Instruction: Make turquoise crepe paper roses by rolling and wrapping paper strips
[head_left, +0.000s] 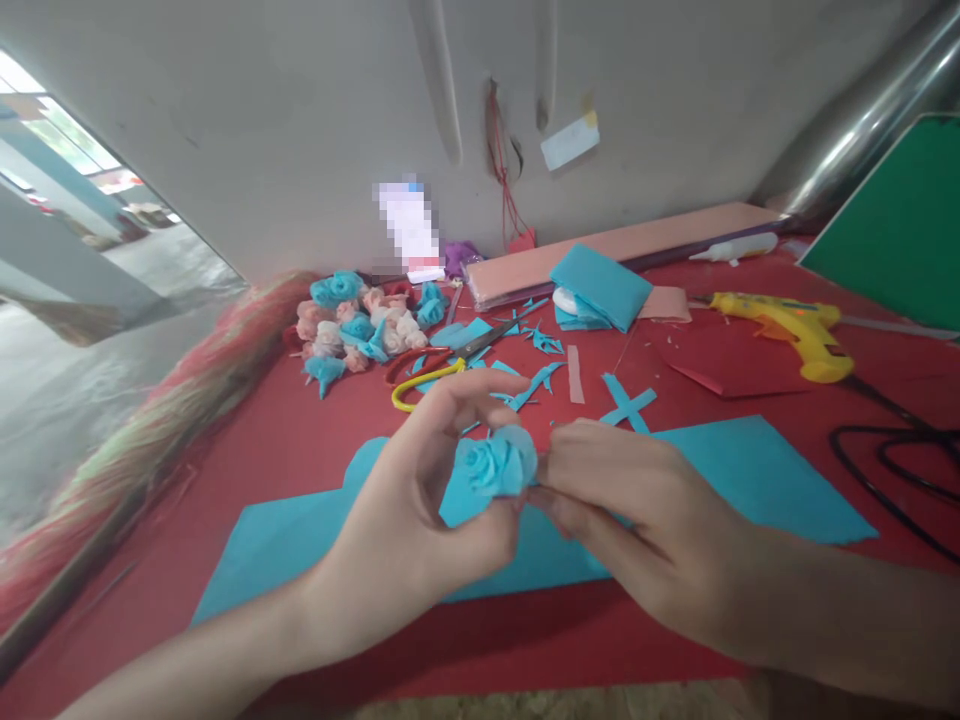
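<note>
A blue paper rose [499, 462] faces left between my two hands, above a large blue sheet [277, 540] on the red table. My left hand [427, 490] curves around the flower, with its thumb and fingertips at the petals. At the flower's base on the right, my right hand [645, 500] is closed, its fingers pinched together; a thin stem or the paper's gathered end seems to be between them, mostly hidden. Just behind my left hand lie scissors [431, 375] with red and yellow handles, among blue paper scraps [544, 340].
Finished paper flowers [360, 325] are piled at the back left. Folded blue paper [604, 285] lies before a long pink pack [622, 245]. On the right are a yellow glue gun [806, 330], its black cable, a glue bottle [735, 248] and a green board [900, 220].
</note>
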